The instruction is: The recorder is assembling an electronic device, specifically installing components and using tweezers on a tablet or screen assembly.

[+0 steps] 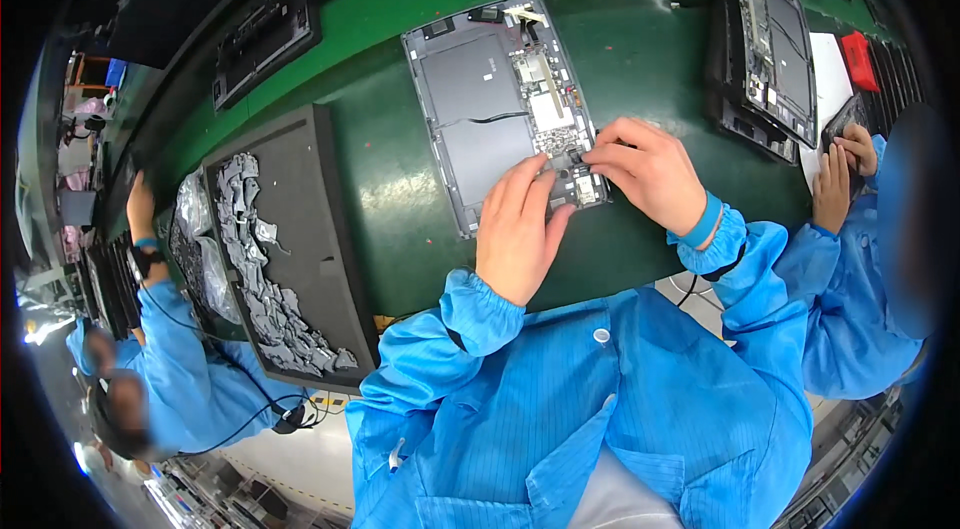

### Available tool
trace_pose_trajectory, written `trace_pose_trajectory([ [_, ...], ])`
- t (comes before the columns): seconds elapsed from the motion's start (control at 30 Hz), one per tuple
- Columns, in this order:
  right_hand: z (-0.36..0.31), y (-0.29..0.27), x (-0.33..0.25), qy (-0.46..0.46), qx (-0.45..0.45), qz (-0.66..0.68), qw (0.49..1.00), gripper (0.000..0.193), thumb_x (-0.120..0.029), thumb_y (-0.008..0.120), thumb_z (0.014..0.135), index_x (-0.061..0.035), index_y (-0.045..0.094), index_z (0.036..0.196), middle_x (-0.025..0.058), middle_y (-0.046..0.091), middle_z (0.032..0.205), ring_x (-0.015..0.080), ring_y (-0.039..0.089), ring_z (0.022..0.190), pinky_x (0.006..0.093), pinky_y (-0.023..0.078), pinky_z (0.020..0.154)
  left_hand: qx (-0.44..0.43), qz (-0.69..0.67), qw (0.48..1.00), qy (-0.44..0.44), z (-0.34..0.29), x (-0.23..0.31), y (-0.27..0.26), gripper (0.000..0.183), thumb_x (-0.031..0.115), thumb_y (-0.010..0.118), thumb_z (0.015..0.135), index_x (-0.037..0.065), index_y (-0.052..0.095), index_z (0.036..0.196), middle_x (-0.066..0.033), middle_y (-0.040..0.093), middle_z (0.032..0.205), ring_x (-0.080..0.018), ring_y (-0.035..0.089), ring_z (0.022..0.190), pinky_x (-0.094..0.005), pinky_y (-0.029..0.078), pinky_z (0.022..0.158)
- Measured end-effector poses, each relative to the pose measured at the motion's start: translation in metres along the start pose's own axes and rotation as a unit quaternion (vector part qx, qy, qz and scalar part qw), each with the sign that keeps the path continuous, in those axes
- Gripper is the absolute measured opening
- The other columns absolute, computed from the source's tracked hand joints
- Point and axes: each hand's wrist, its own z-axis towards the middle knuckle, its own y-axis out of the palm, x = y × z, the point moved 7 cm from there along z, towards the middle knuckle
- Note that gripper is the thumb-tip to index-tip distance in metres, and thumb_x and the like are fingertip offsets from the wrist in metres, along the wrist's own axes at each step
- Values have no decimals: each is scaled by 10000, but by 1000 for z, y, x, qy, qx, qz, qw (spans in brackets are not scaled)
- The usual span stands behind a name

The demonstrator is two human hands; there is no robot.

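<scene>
Part of the open device [475,154] is covered by the left hand [515,234], and whether anything is pinched by the right hand [655,174] cannot be told (the board parts [573,157] there are too small). The blue jacket [600,399] is cut off below; the co-worker at right [850,279] is partly blurred.

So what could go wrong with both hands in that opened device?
The left hand and right hand are close together at the exposed circuit board; a slip might damage small parts. The dark cable lying across the opened device could perhaps be snagged by a finger.
</scene>
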Motion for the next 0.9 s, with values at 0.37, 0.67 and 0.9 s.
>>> trace_pose_trajectory([
  [0.37, 6, 5, -2, -28, -25, -23, 999, 146, -39, 706, 718, -81, 713, 858, 40, 602, 856, 248, 597, 790, 375, 503, 677, 1, -8, 1000, -8, 1, -1, 2, 396, 114, 763, 775, 12, 626, 1132, -127, 570, 1276, -343, 567, 1122, -421, 475, 945],
  [0.67, 27, 21, -38, -75, -132, -189, 970, 112, -91, 607, 747, -100, 676, 834, 42, 599, 877, 241, 608, 847, 359, 468, 764, -4, 3, 1000, -6, -1, -3, -12, 387, 77, 732, 795, 6, 617, 1158, -134, 558, 1293, -345, 561, 1135, -416, 476, 947],
  [0.9, 22, 2, -7, 54, -93, 99, 989, 156, -14, 692, 783, -21, 686, 939, 122, 636, 911, 320, 637, 830, 369, 524, 727, 77, 10, 983, -168, -33, -72, -156, 195, 15, 648, 862, 12, 697, 1052, -123, 696, 924, -226, 684, 823, -313, 541, 745],
])
